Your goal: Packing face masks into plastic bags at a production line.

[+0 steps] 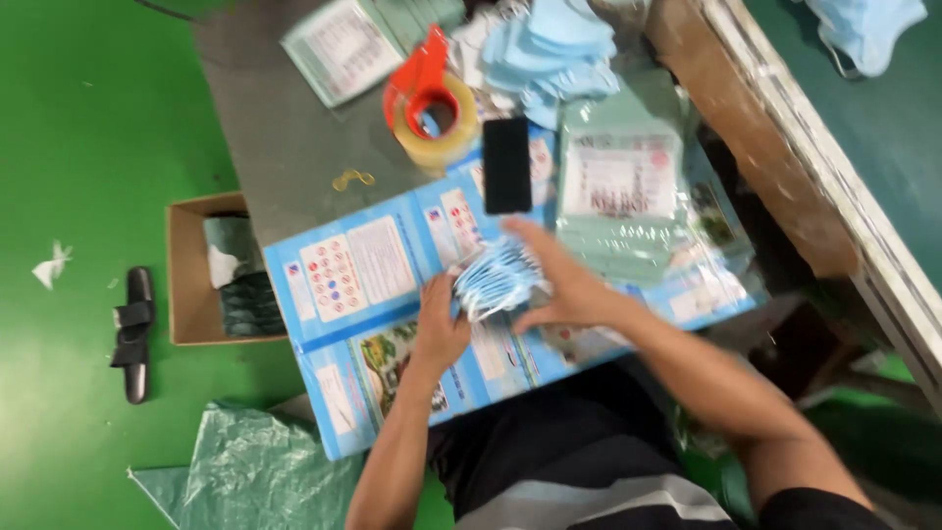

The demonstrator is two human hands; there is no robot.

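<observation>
While both hands press together a stack of blue masks (498, 275) at centre frame, the left hand (439, 326) grips its near end and the right hand (569, 285) lies over the top, fingers together. The masks look light, soft and slippery (best squeezed by both ends); a phone (506, 165) lies at 12 o'clock, a tape roll (437, 120) at 11.

Head cam, looks steeply down, close over table (285, 147) and lap; single view.
</observation>
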